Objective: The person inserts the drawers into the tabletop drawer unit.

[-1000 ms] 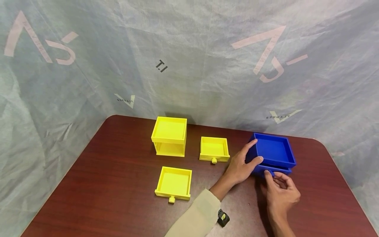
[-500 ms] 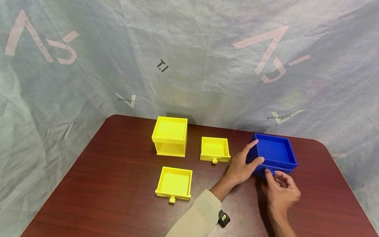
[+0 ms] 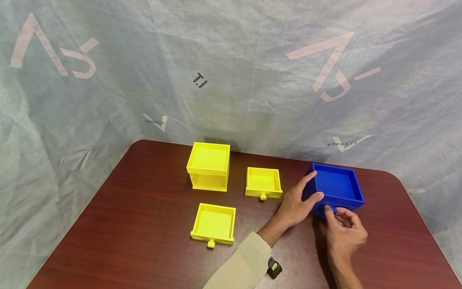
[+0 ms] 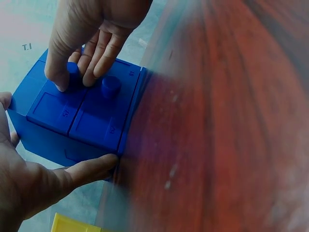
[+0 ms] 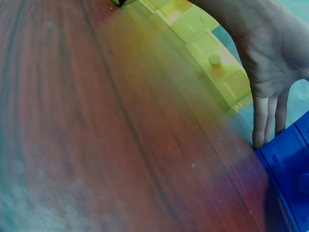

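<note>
Right hand (image 3: 344, 237) pinches the round blue plastic knob (image 4: 73, 70) (upper of two) on a boxy blue cabinet (image 3: 337, 184); left hand (image 3: 296, 206) rests spread against its side.

We see a wood-grained, red-brown table (image 3: 126, 224), with a wrinkled grey cloth (image 3: 238, 56) rising beyond its far edge and along both sides. Left of centre at the far side we find a yellow case (image 3: 208, 157), open at the front. Just right of it lies one yellow drawer (image 3: 263, 180); nearer to us, a second drawer (image 3: 213, 223). Pale pink marks (image 3: 317, 45) and black letters (image 3: 198, 78) show on the cloth.
</note>
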### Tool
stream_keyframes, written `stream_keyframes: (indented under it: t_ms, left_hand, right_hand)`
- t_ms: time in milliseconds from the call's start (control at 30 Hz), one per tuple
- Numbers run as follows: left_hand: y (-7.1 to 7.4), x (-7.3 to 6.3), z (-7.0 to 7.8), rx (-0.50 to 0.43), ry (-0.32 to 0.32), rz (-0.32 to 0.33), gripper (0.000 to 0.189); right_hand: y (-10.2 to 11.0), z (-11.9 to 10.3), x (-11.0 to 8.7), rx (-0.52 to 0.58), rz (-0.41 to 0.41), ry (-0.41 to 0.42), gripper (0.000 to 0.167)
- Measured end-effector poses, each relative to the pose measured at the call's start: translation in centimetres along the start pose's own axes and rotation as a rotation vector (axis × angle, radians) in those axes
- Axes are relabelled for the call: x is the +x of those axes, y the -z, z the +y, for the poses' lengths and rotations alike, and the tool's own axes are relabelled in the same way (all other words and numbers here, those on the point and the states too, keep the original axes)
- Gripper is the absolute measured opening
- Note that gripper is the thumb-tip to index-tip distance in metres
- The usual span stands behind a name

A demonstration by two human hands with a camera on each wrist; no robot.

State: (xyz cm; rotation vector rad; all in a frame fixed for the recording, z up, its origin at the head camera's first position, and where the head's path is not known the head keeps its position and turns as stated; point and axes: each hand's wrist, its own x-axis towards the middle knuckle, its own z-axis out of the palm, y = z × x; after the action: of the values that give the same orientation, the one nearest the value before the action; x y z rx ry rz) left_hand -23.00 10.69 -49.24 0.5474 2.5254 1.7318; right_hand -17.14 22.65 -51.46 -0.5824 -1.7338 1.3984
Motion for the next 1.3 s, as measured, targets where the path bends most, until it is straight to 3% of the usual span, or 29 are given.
stream_keyframes:
  t_ms: [600, 800, 967, 1067, 1200, 1300]
  left_hand:
    - [0.2, -0.4, 0.2, -0.003, -0.006, 0.0, 0.057]
    - [1.2, -0.8, 1.7, 0.012, 0.018, 0.025, 0.054]
    - [3.1, -1.7, 4.3, 0.072, 0.023, 0.095, 0.05]
    - [4.5, -2.5, 6.2, 0.107, -0.027, 0.15, 0.045]
    - [6.6, -3.2, 7.9, 0.081, -0.216, 0.235, 0.042]
    - [8.3, -3.6, 8.3, 0.013, -0.333, 0.273, 0.042]
  right_hand:
    - [0.0, 0.5, 0.1, -0.002, -0.022, 0.014, 0.029]
    - [0.2, 0.4, 0.1, -0.008, -0.015, 0.028, 0.029]
    - [0.1, 0.2, 0.0, -0.008, -0.011, 0.052, 0.028]
    - [0.0, 0.2, 0.1, -0.005, -0.011, 0.057, 0.029]
    - [-0.1, 0.3, 0.1, 0.0, -0.011, 0.057, 0.029]
    - [0.0, 0.3, 0.1, 0.01, -0.009, 0.064, 0.028]
